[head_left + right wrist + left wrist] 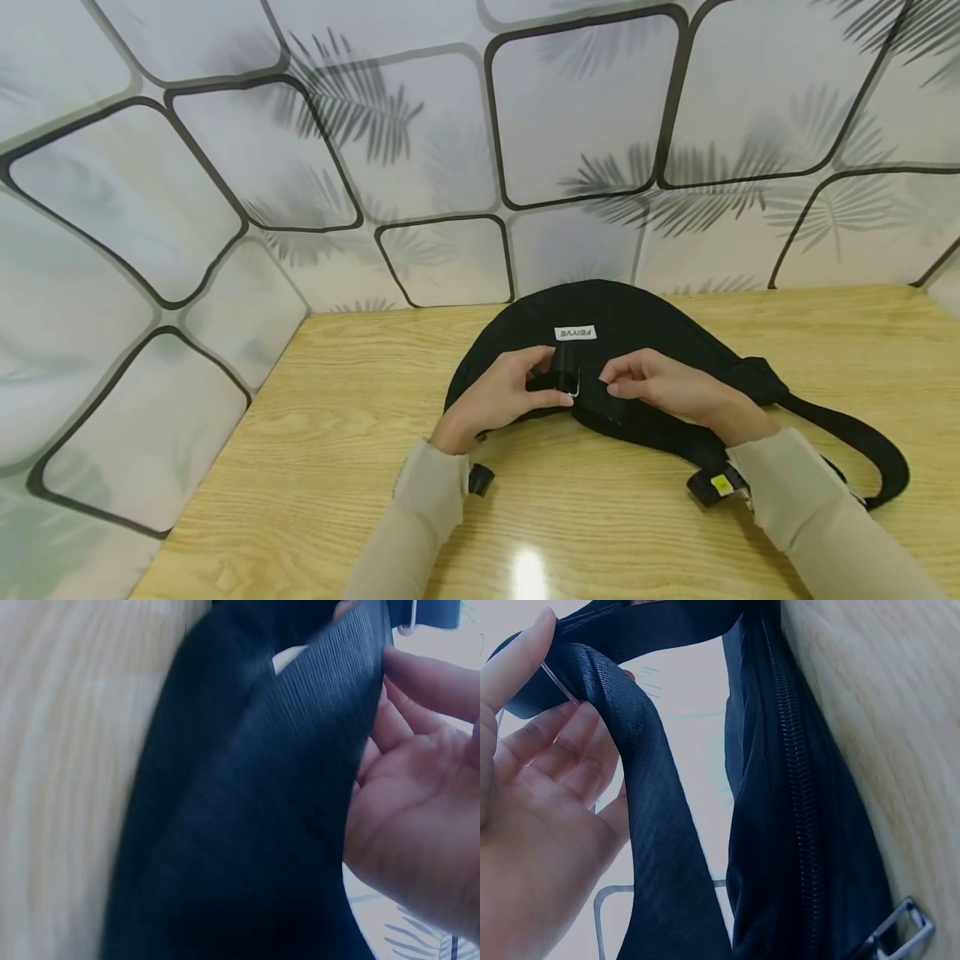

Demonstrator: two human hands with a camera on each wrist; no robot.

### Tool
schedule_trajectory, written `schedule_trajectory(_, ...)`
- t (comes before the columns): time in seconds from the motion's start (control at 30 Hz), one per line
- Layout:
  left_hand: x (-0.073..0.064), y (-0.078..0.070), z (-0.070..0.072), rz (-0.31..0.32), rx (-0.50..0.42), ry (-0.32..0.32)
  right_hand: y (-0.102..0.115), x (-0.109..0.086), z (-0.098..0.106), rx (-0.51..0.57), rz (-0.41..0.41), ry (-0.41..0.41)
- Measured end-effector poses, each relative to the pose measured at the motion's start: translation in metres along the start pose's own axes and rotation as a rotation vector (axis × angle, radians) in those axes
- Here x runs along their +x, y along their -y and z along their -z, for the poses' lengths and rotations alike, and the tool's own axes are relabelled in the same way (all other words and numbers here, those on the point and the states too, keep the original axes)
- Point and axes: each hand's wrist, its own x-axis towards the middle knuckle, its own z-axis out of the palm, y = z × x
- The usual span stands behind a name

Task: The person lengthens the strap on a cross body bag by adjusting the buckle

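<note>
A black crescent-shaped bag (622, 317) with a white label (575, 332) lies on the table. Over its middle my left hand (504, 392) pinches a metal ring (559, 682) between thumb and fingers, where a black webbing strap (664, 840) loops through. To the right of it, my right hand (663, 387) pinches the edge of a strap length (277, 795) between thumb and fingertips. In the left wrist view, the bag's zipper (799, 772) runs along its side, with a metal pull (911, 930) at the near end.
On the wooden table (315, 467), a black buckle with a yellow sticker (722, 484) lies beside my right sleeve. A strap loop (888, 446) curves out at the right. Another small black strap end (480, 479) shows by the left sleeve. A patterned wall (435, 167) stands behind.
</note>
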Motion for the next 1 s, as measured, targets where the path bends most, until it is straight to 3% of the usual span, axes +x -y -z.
schedule_trajectory(0.17,0.000,-0.001,-0.001,0.011,0.007,-0.002,0.001,0.003,-0.005,-0.056,0.024,-0.044)
schedule_trajectory(0.37,0.000,-0.001,-0.001,0.007,-0.021,0.002,0.000,0.005,-0.010,-0.052,0.016,-0.102)
schedule_trajectory(0.53,0.000,-0.001,-0.001,0.008,-0.056,0.010,-0.001,0.008,-0.015,-0.057,0.003,-0.114)
schedule_trajectory(0.87,0.002,0.000,-0.008,0.006,-0.048,0.036,0.001,0.010,-0.019,-0.001,0.021,-0.157)
schedule_trajectory(1.0,0.002,0.000,-0.008,-0.003,-0.027,0.032,0.003,0.009,-0.017,-0.032,-0.008,-0.144)
